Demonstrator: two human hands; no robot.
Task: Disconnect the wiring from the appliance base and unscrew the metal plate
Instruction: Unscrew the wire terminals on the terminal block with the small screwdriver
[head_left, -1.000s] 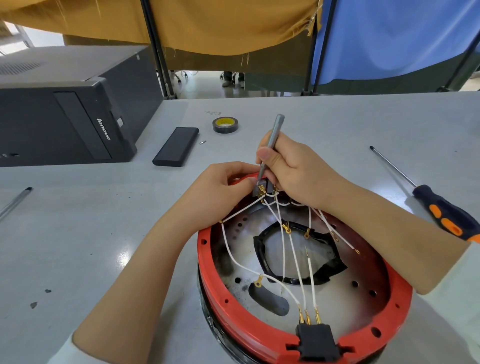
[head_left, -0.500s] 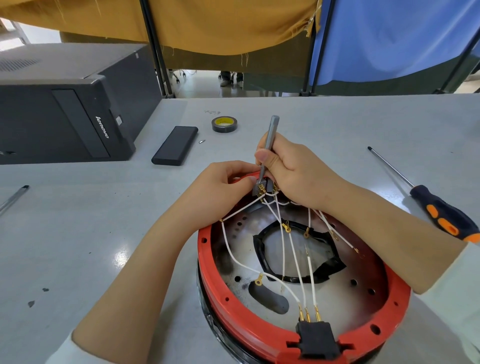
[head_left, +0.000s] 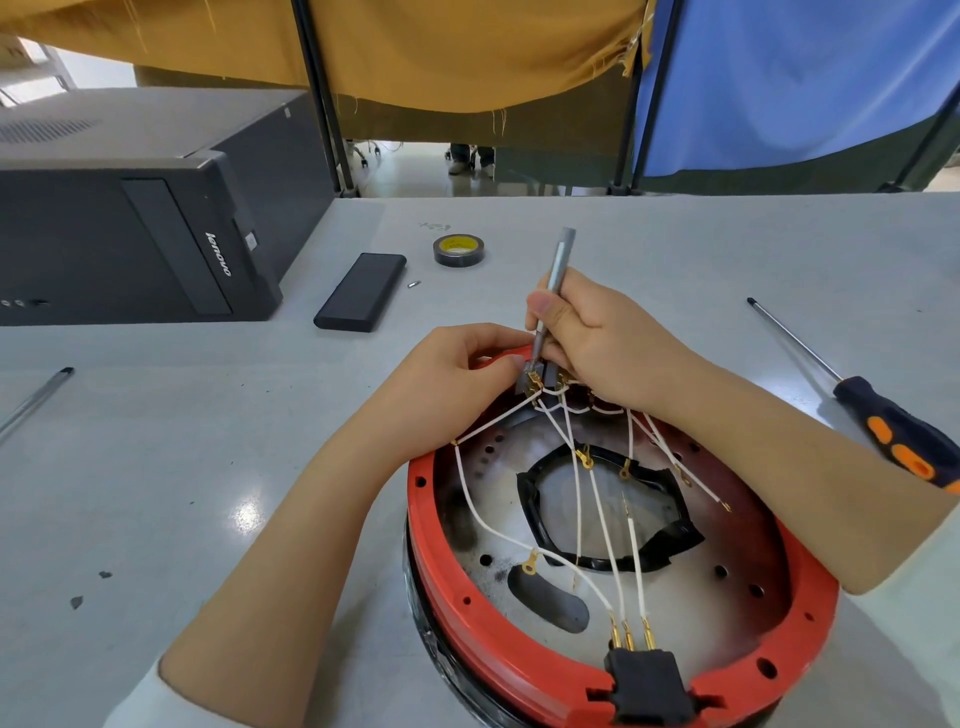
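Appliance base (head_left: 618, 670), red-rimmed, at 6 o'clock; white wires (head_left: 602, 519) run from black plug (head_left: 647, 680) toward 12. At its far rim: left hand (head_left: 457, 374) pinches small terminal block (head_left: 530, 379); right hand (head_left: 597, 332) grips slim grey screwdriver (head_left: 558, 270), tip on block. Step: freeing wiring. Next, probably: loosen terminal, pull wire clear. Screw head hidden; metal plate's fasteners indistinct.
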